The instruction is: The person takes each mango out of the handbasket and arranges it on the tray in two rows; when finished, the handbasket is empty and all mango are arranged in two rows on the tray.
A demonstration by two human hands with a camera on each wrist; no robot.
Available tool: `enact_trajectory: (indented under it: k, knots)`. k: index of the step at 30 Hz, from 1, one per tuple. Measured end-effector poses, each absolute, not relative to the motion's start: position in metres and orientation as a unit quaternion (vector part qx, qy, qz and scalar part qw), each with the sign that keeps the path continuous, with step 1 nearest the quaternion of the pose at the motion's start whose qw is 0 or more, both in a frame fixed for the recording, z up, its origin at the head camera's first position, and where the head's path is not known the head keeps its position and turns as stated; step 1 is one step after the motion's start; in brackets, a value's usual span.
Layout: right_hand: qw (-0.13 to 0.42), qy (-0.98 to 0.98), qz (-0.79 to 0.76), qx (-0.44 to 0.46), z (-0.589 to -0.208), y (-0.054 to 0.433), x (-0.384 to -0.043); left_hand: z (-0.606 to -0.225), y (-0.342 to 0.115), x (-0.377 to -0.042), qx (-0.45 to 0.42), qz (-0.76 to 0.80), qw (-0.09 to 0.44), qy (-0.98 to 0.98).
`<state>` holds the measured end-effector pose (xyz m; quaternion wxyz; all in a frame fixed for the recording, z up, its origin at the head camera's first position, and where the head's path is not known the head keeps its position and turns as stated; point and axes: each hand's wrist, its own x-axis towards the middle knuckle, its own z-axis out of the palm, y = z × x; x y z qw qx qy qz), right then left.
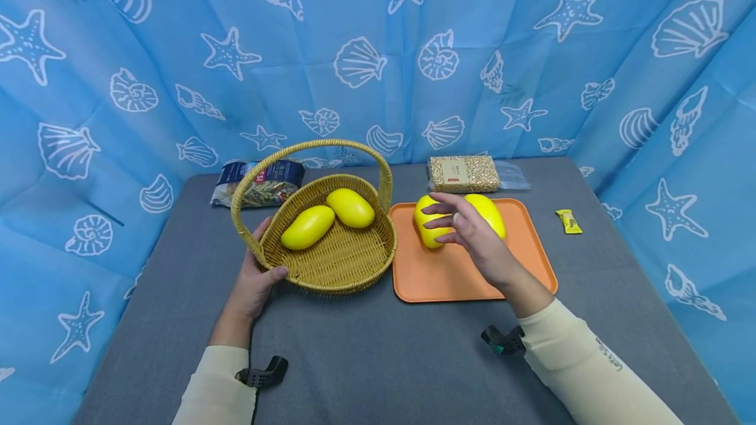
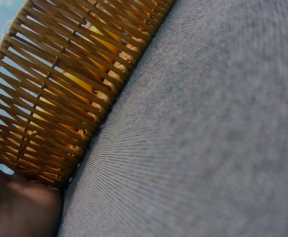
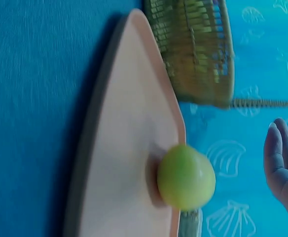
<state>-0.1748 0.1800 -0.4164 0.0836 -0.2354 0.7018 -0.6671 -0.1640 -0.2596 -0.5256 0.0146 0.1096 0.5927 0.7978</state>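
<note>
While the left hand [image 1: 251, 284] steadies, presumably, the wicker basket [image 1: 339, 269], fingers clamped at its rim | right hand [image 1: 481, 241] above the orange tray [image 1: 434, 277]; fingers apart, holding nothing | yellow fruits [image 1: 308, 228]: two inside basket; two on tray

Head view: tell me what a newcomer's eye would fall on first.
Most likely the bright yellow fruits: two in the wicker basket left of centre, two more on the orange tray to its right. The left hand grips the basket's side, while the right hand hovers over the tray, holding nothing. Behind it all hangs a blue curtain with white shells and starfish.
</note>
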Motion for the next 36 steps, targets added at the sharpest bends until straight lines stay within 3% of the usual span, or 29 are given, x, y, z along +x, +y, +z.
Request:
enact_trajectory:
  k: [20, 36]
  knots:
    - [0.098, 0.726, -0.623, -0.274, -0.431, 0.100, -0.169, -0.527, -0.261, -0.164, 0.115, 0.791, 0.013, 0.601]
    - [0.039, 0.813, -0.519, -0.259, -0.444, 0.055, -0.198, -0.527, -0.262, -0.165, 0.110, 0.796, 0.014, 0.595]
